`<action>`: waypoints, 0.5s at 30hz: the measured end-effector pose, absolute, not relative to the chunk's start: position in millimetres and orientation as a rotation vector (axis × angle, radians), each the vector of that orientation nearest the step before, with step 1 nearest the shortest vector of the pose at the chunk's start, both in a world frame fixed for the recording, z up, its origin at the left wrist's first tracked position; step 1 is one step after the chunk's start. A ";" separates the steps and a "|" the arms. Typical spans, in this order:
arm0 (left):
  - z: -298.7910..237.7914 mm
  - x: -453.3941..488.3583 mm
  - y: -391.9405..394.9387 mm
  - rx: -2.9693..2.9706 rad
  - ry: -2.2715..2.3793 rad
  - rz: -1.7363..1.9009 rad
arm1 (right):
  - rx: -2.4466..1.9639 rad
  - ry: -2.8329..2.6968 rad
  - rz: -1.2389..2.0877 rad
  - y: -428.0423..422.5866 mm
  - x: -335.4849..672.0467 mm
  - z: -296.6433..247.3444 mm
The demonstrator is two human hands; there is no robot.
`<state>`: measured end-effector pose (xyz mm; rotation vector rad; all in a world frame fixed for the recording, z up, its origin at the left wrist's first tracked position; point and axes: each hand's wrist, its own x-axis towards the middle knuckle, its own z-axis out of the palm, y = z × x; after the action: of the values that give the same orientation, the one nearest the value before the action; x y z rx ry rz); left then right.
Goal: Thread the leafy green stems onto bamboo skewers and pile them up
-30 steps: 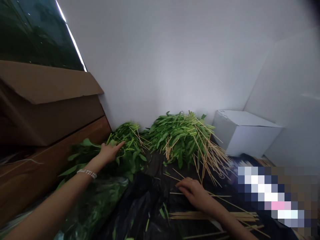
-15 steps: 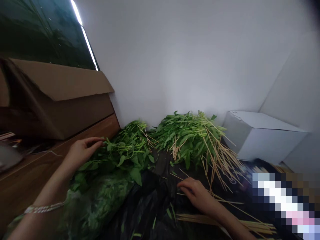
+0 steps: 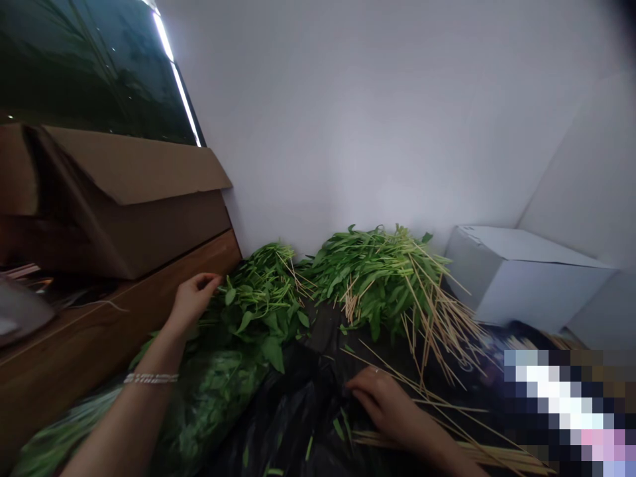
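Observation:
My left hand (image 3: 195,301) is at the left edge of a pile of leafy green stems (image 3: 263,308), thumb and fingertips pinched together at the outermost leaves. Over the black plastic sheet (image 3: 293,404) in the middle, my right hand (image 3: 382,397) has its fingers curled and closed, and whatever is between them is too small or hidden to make out. Thin wooden skewers (image 3: 467,452) lie beneath and beside the right forearm. Beyond it, a larger heap of greens (image 3: 377,265) has many skewers (image 3: 442,318) sticking out toward the right.
A clear plastic bag of greens (image 3: 213,391) lies under my left forearm. An open cardboard box (image 3: 163,225) stands on a wooden ledge (image 3: 199,265) at left. To the right, a white box (image 3: 536,285) sits by the wall. Leaf scraps (image 3: 338,427) dot the black plastic.
My left hand and forearm have moved right, with the fingertips still at the pile's edge. My right hand has shifted slightly left and down. The whole view has tilted a little.

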<state>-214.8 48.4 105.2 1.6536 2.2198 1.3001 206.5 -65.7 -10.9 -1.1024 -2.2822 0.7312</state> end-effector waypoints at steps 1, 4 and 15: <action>108.7 -212.5 48.3 1.675 2.230 1.315 | -1.094 -2.276 0.734 -63.8 205.4 -8.7; 112.5 -208.7 47.5 1.741 2.349 1.223 | -1.062 -2.267 0.718 -57.1 200.1 -5.3; 69.2 -204.9 39.6 1.615 2.718 0.487 | -0.999 -2.261 0.616 -28.7 174.5 5.0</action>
<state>-204.9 39.6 69.2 1.6153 2.7183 0.4874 174.5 -28.7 5.0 -0.9995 -2.2614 0.6159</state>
